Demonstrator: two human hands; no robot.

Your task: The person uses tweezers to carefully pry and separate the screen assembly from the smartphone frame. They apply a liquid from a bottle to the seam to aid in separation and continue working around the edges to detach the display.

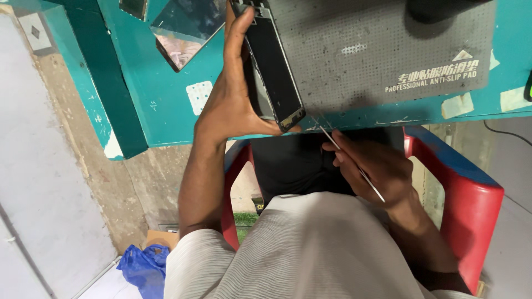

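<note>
Glossy black glass phone screen (275, 66), thin shiny metal tool (354, 165), matt grey perforated rubber pad (382, 50), scuffed teal-painted table (166, 105)

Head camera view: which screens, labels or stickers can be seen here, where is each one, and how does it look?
Phone screen: long black rectangle, held on edge by the left hand at the table edge.
Grey mat: on the teal table, white printed label in its lower right corner.
Pale sticker: small square on the table, left of the hand.
Tape pieces: pale scraps at the table's right.

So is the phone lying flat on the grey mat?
No, the left hand holds the phone tilted on its edge beside the grey mat.
</note>
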